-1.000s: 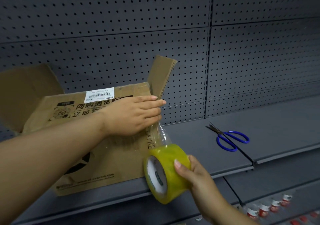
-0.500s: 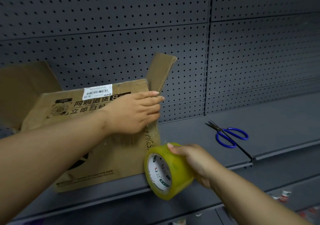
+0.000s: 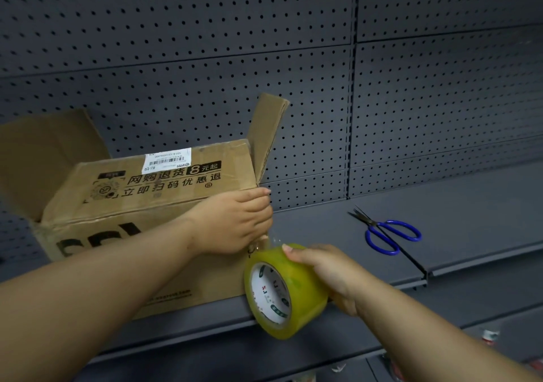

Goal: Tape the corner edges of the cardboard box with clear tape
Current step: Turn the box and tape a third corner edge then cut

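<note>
Left hand [image 3: 232, 223]: fingers together, pressed flat on the cardboard box [image 3: 141, 214] at its right corner edge.
Right hand [image 3: 326, 270]: curled round the tape roll [image 3: 289, 293], just below the left hand, and a clear strip runs up under that hand.
Box print: "网购退货 8元起" and "立即扫码优惠退", up-left of the left hand, with a barcode label [image 3: 166, 159] above.
Roll core: reads "SJ".
Scissors [image 3: 388, 234]: blue handles, right of both hands on the shelf [image 3: 470, 205].

A dark grey metal shelf [image 3: 470, 205] crosses the frame from lower left to right. A cardboard box [image 3: 164, 205] with open flaps stands on it at the left. Well apart, at centre right, blue-handled scissors [image 3: 377, 227] lie flat over the joint between two shelf panels.
</note>
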Demonstrator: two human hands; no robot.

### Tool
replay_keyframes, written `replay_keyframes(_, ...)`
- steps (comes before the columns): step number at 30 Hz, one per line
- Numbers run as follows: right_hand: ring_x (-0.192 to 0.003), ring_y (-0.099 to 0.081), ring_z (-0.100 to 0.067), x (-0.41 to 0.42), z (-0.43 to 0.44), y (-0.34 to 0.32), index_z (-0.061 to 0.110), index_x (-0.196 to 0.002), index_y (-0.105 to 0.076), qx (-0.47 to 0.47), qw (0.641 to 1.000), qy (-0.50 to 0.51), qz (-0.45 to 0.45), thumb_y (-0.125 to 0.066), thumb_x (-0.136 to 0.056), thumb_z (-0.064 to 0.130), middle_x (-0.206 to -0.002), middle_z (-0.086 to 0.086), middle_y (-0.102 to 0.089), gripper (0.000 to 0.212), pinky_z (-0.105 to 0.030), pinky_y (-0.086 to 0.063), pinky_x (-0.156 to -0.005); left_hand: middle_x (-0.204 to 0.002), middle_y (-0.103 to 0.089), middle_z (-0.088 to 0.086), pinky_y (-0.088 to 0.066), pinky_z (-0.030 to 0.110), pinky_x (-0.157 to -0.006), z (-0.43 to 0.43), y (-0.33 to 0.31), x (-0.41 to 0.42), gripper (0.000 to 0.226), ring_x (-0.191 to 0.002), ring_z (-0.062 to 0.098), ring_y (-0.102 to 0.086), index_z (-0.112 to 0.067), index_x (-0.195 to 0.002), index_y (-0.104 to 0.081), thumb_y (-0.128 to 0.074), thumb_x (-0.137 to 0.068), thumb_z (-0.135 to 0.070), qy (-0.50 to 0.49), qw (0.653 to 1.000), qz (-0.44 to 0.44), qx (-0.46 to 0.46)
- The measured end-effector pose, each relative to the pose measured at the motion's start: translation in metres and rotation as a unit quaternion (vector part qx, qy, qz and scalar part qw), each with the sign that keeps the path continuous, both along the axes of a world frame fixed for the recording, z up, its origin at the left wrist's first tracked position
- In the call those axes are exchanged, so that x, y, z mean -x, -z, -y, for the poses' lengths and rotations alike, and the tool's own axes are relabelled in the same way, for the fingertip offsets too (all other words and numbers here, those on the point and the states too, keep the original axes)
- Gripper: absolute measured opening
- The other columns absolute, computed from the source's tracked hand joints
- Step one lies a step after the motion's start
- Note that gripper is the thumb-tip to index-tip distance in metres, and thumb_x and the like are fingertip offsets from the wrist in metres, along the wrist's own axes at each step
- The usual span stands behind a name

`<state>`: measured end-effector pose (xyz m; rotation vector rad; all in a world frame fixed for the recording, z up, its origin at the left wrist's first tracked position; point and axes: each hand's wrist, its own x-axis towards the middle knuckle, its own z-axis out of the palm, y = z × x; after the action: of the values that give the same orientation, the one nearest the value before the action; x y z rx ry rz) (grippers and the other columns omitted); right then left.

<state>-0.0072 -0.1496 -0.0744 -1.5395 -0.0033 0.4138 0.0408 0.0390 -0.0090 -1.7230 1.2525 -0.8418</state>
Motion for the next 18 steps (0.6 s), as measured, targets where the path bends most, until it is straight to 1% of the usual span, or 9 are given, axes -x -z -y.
replay_keyframes(2, -0.081, -0.069, -0.018, 0.002, 0.004, 0.006, 0.015, -0.094, -0.065, -0.002, 1.000, -0.008, 0.010, -0.067, -0.077, 0.042, -0.090, -0.004, -0.073, 0.032, -0.029, -0.055, -0.070, -0.093, -0.072, 0.002, -0.043, 0.037, -0.103, -0.001, 0.001, -0.002, 0.034, -0.095, 0.021, -0.066, -0.013, -0.095, -0.072, -0.041, -0.089, -0.025, 0.016, 1.000, 0.001, 0.013)
replay_keyframes(4, -0.093, -0.068, -0.020, 0.006, 0.006, 0.014, 0.017, -0.105, -0.063, -0.027, 0.999, -0.017, 0.009, -0.066, -0.073, 0.042, -0.101, -0.004, -0.072, 0.040, -0.034, -0.054, -0.081, -0.093, -0.072, 0.002, -0.042, 0.037, -0.104, -0.002, 0.003, -0.004, 0.033, -0.095, 0.021, -0.066, -0.014, -0.095, -0.072, -0.042, -0.088, -0.024, 0.024, 1.000, 0.004, 0.016)
replay_keyframes(6, -0.098, -0.066, -0.024, 0.008, 0.007, 0.022, 0.015, -0.109, -0.062, -0.074, 0.997, -0.020, -0.006, -0.064, -0.070, 0.035, -0.108, -0.010, -0.070, 0.044, -0.038, -0.050, -0.088, -0.093, -0.072, 0.002, -0.042, 0.036, -0.103, -0.004, 0.005, -0.005, 0.031, -0.095, 0.021, -0.066, -0.013, -0.095, -0.072, -0.044, -0.086, -0.024, 0.029, 0.999, 0.000, 0.017)
replay_keyframes(7, -0.098, -0.065, -0.025, 0.010, 0.007, 0.025, 0.011, -0.110, -0.062, -0.098, 0.995, -0.021, -0.017, -0.062, -0.071, 0.030, -0.110, -0.013, -0.069, 0.043, -0.038, -0.049, -0.088, -0.094, -0.072, 0.002, -0.043, 0.036, -0.103, -0.004, 0.005, -0.006, 0.031, -0.095, 0.021, -0.066, -0.013, -0.096, -0.072, -0.044, -0.087, -0.025, 0.030, 0.999, -0.003, 0.018)
replay_keyframes(9, -0.093, -0.065, -0.026, 0.012, 0.008, 0.029, 0.005, -0.110, -0.063, -0.132, 0.991, -0.018, -0.025, -0.059, -0.076, 0.023, -0.109, -0.017, -0.068, 0.039, -0.036, -0.051, -0.084, -0.095, -0.072, 0.003, -0.044, 0.036, -0.102, -0.005, 0.005, -0.006, 0.033, -0.096, 0.021, -0.066, -0.013, -0.097, -0.072, -0.043, -0.088, -0.026, 0.030, 0.999, -0.007, 0.019)
replay_keyframes(12, -0.078, -0.068, -0.022, 0.010, 0.014, 0.028, -0.001, -0.103, -0.065, -0.143, 0.989, -0.010, 0.022, -0.056, -0.079, 0.027, -0.092, -0.016, -0.072, 0.039, -0.029, -0.055, -0.069, -0.095, -0.072, 0.003, -0.044, 0.036, -0.102, -0.006, 0.005, -0.006, 0.032, -0.096, 0.022, -0.066, -0.012, -0.097, -0.072, -0.044, -0.088, -0.026, 0.030, 0.999, -0.012, 0.029)
replay_keyframes(14, -0.068, -0.068, -0.018, 0.009, 0.017, 0.023, 0.001, -0.094, -0.068, -0.132, 0.990, -0.006, 0.042, -0.053, -0.085, 0.027, -0.081, -0.011, -0.073, 0.031, -0.025, -0.055, -0.060, -0.095, -0.072, 0.004, -0.045, 0.036, -0.101, -0.006, 0.006, -0.006, 0.034, -0.096, 0.022, -0.066, -0.012, -0.098, -0.071, -0.042, -0.089, -0.026, 0.024, 0.999, -0.014, 0.031)
replay_keyframes(16, -0.059, -0.067, -0.014, 0.009, 0.015, 0.020, 0.007, -0.081, -0.068, -0.105, 0.994, -0.009, 0.039, -0.052, -0.089, 0.026, -0.068, -0.005, -0.072, 0.026, -0.022, -0.052, -0.052, -0.097, -0.072, 0.004, -0.045, 0.037, -0.101, -0.007, 0.007, -0.005, 0.034, -0.097, 0.023, -0.066, -0.011, -0.100, -0.071, -0.043, -0.090, -0.026, 0.018, 0.999, -0.010, 0.027)
replay_keyframes(18, -0.054, -0.065, -0.013, 0.009, 0.012, 0.018, 0.012, -0.071, -0.064, -0.072, 0.997, -0.008, 0.025, -0.052, -0.090, 0.028, -0.060, -0.001, -0.069, 0.026, -0.021, -0.050, -0.051, -0.098, -0.072, 0.004, -0.045, 0.037, -0.100, -0.008, 0.005, -0.005, 0.035, -0.099, 0.023, -0.066, -0.011, -0.102, -0.071, -0.041, -0.089, -0.026, 0.013, 1.000, -0.009, 0.021)
